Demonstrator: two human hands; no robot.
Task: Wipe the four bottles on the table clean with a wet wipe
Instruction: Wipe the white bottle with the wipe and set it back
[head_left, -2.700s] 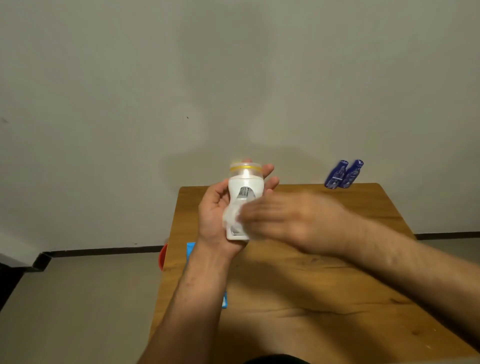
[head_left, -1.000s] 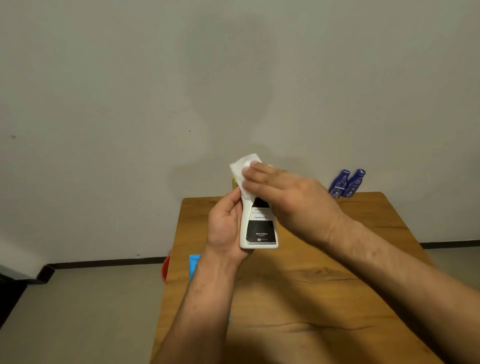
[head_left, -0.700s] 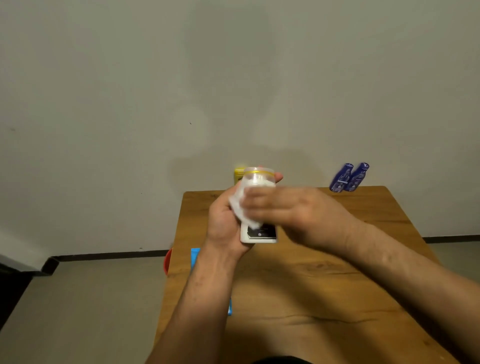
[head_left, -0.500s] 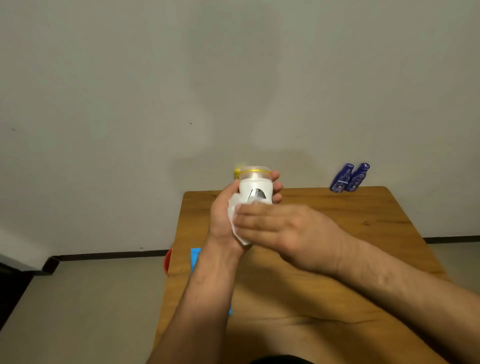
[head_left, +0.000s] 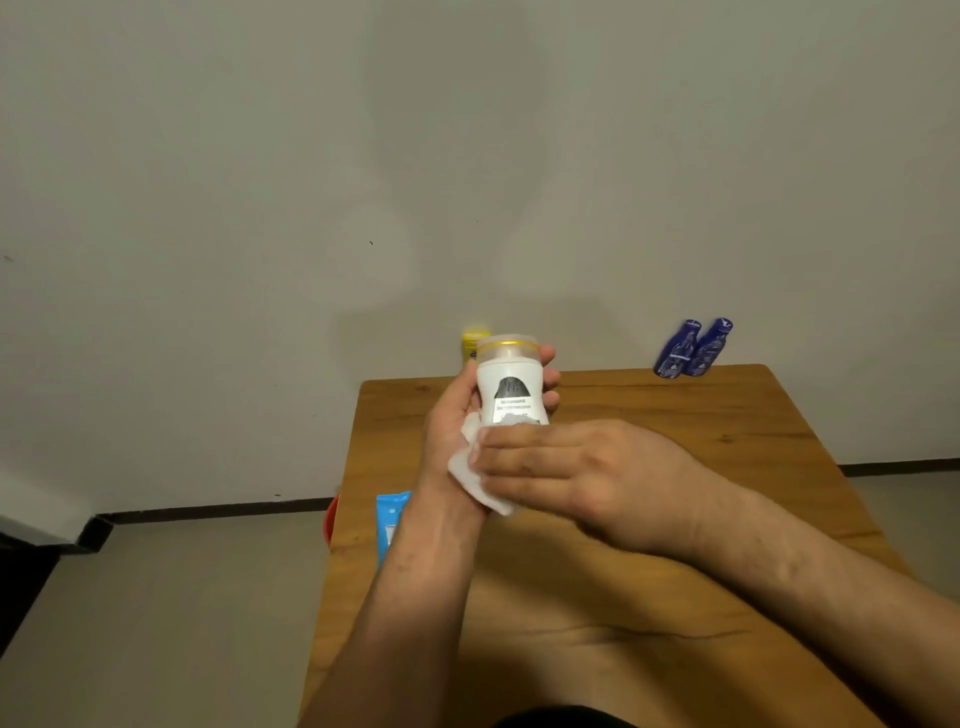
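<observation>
The brown wooden table (head_left: 727, 467) is the working base, and everything is placed around it. The right hand (head_left: 571, 467) reaches across above the table's middle, its fingers laid flat and straight so they press rather than clutch. That spreads the cloth over more of the surface. The left hand (head_left: 452, 426) is raised above the table's far left part, with thumb and fingers curled round the white plastic bottle with a gold-ringed clear cap (head_left: 511, 389). It holds the bottle upright and off the wood, probably so that every side can be turned to the cloth.

A blue wipe pack (head_left: 389, 514) lies at the table's left edge, within easy reach for a fresh sheet. The crumpled white wet wipe (head_left: 467, 473) is trapped between the right fingers and the lower body of the held bottle. This suggests the lower part is being cleaned now.

A pair of dark blue plastic bottles (head_left: 675, 353) stands touching at the table's far right corner. A small yellow bottle (head_left: 474, 345) stands at the far edge, half hidden behind the held bottle. I cannot tell whether these three are already wiped. A red object (head_left: 331, 519) peeps out beside the table's left edge.
</observation>
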